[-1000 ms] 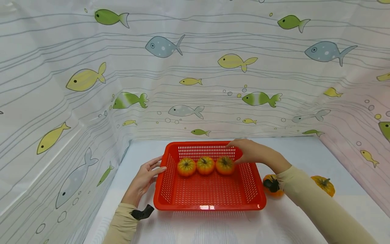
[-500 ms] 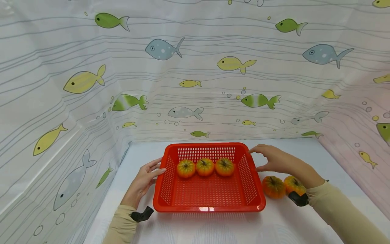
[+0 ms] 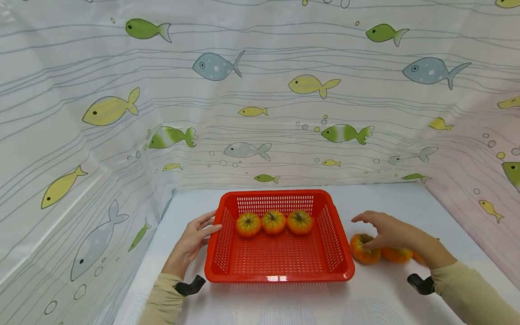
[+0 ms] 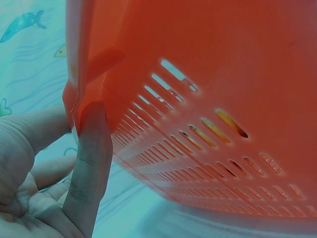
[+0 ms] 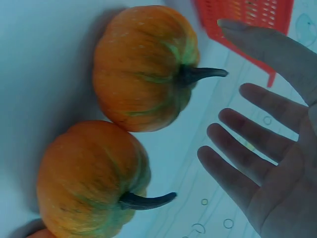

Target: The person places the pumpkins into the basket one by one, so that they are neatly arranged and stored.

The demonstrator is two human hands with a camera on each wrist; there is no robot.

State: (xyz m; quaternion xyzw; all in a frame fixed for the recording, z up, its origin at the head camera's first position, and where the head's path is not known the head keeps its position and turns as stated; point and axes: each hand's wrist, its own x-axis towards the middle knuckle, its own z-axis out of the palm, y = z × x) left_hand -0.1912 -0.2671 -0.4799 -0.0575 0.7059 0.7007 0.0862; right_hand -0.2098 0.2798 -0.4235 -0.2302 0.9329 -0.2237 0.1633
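Note:
A red plastic basket stands on the table with three small orange pumpkins, left, middle and right, in a row along its back part. My left hand pinches the basket's left rim; in the left wrist view the fingers sit on both sides of that rim. Right of the basket, my right hand hovers with fingers spread over more pumpkins. The nearest pumpkin and a second pumpkin show stems in the right wrist view; nothing is held there.
A third loose pumpkin is mostly hidden under the right wrist. The white table meets a fish-patterned curtain at the back and on both sides.
My right hand has drawn back from inside the basket, past its right rim, to over the loose pumpkins. The left hand and the pumpkins in the basket have stayed put.

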